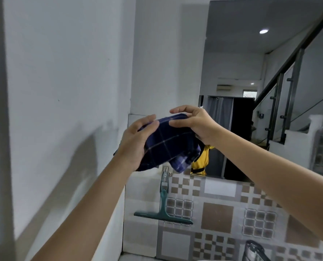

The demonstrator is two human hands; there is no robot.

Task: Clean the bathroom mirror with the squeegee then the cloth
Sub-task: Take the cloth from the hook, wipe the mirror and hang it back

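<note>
- Here, nearest to you, both of your forearms reach up and forward from the bottom of the view, meeting at chest height in front of the wall corner.
- Your left hand (136, 143) cups the dark blue checked cloth (168, 142) from the left and below, fingers curled over its top edge, so that grip is closed around the fabric.
- Your right hand (192, 122) pinches the cloth's upper right edge between thumb and fingers; the index finger is lifted a little above the fabric.
- The cloth is bunched into a folded wad between the two hands, with a paler checked corner hanging from its lower right.
- Below and beyond the hands, the green squeegee (164, 204) stands against the patterned tile wall (217, 213), handle up and blade at the bottom, touched by neither hand.
- Farther back, the mirror (270, 72) sits above the tiles to the right of the white wall (62, 72); it reflects a staircase railing, a ceiling light and a yellow garment just behind the cloth.
</note>
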